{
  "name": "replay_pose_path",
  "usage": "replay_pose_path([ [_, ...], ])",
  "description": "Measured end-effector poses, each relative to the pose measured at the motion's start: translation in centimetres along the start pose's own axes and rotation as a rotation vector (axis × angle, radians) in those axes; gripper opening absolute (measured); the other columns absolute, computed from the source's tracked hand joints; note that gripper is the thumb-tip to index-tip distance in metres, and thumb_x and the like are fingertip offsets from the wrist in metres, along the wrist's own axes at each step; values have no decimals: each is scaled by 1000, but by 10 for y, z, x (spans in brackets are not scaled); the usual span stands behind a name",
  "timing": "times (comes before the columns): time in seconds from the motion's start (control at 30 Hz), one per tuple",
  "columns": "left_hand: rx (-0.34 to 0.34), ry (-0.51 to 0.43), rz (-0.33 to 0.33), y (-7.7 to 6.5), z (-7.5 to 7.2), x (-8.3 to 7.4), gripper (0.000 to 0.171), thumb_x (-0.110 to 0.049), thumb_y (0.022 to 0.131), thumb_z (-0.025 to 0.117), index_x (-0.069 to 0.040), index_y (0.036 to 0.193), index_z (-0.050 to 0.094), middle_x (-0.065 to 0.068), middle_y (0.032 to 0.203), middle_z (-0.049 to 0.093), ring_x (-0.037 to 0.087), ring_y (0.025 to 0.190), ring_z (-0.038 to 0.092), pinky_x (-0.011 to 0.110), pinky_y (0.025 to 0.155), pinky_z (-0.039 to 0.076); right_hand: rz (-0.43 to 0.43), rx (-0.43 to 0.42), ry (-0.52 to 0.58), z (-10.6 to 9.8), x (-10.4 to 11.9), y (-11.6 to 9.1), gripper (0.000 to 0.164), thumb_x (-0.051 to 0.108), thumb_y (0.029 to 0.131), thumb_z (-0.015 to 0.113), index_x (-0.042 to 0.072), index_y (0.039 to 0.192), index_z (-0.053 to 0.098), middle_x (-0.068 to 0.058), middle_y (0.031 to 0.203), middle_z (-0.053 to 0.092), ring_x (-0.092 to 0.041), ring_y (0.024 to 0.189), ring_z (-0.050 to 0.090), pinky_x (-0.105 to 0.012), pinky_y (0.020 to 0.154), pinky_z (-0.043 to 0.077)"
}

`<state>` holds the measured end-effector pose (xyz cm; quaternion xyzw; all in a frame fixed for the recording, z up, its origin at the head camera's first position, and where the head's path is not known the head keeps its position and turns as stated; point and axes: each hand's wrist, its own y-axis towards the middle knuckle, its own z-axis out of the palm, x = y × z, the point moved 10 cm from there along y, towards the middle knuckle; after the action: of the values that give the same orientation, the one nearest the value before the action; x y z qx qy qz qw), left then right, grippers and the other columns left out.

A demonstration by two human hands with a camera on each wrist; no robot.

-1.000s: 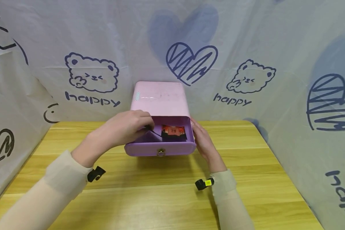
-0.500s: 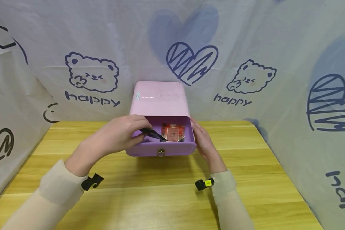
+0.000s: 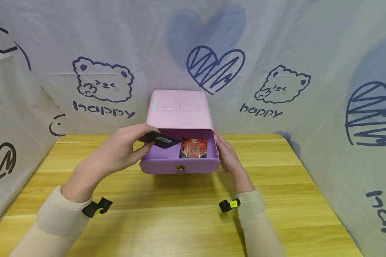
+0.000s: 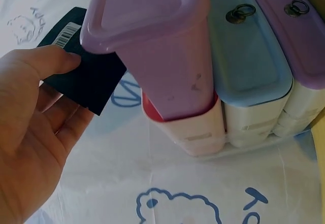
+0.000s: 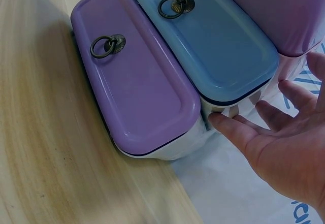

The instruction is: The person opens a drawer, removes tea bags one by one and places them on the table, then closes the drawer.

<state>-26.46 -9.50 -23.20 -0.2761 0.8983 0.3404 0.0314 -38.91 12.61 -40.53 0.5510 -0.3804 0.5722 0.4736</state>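
Observation:
My left hand (image 3: 114,151) pinches a flat black packet (image 3: 163,140) between thumb and fingers. It is tilted over the left part of the pulled-out purple drawer (image 3: 161,167). A white barcode label (image 4: 67,34) shows on the packet in the left wrist view. Inside the drawer, towards its right side, lies a red patterned packet (image 3: 194,148) with a dark edge. The drawer belongs to a pink-topped cabinet (image 3: 180,110). My right hand (image 3: 230,159) rests along the cabinet's right side, its fingers fairly straight with the fingertips at the wall, as the right wrist view shows.
Below the open drawer are a closed blue drawer (image 5: 218,41) and a closed purple drawer (image 5: 137,82), each with a ring pull. The cabinet stands at the back of the wooden table (image 3: 180,221), before a white sheet (image 3: 276,43) with drawn bears and hearts.
My left hand has drawn back left and lifted the black packet up off the red packet, which now shows more fully in the drawer. My right hand has stayed at the cabinet's side.

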Motion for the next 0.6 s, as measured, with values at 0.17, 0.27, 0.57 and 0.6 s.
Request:
replay_pose_path([
  [0.17, -105, -11, -35, -9, -18, 2, 40, 6, 71, 66, -12, 106, 57, -5, 102, 60, 6, 86, 53, 22, 73, 49, -1, 7, 1, 1, 1, -1, 52, 43, 93, 44, 24, 140, 33, 0, 147, 27, -14, 126, 28, -43, 106, 25],
  [0.27, -170, -45, -28, -12, -31, -6, 41, 12, 68, 65, -8, 102, 58, -1, 100, 62, 10, 87, 54, 21, 74, 48, -3, -1, -1, 0, 1, -1, 51, 44, 92, 44, 26, 139, 36, 1, 146, 29, -13, 125, 29, -42, 106, 25],
  [0.57, -316, -49, -63, -29, -60, -17, 29, 22, 63, 61, 4, 84, 55, 13, 90, 61, 20, 84, 57, 19, 78, 48, -18, -8, -6, 0, 2, 0, 50, 46, 91, 46, 27, 137, 39, 1, 145, 31, -14, 125, 31, -43, 106, 25],
  [0.6, -328, -43, -78, -32, -61, -14, 28, 23, 63, 61, 5, 83, 54, 13, 89, 61, 20, 84, 57, 19, 79, 48, -17, -9, -6, 0, 2, 0, 50, 46, 91, 46, 27, 137, 39, 1, 145, 31, -13, 125, 31, -42, 106, 25],
])
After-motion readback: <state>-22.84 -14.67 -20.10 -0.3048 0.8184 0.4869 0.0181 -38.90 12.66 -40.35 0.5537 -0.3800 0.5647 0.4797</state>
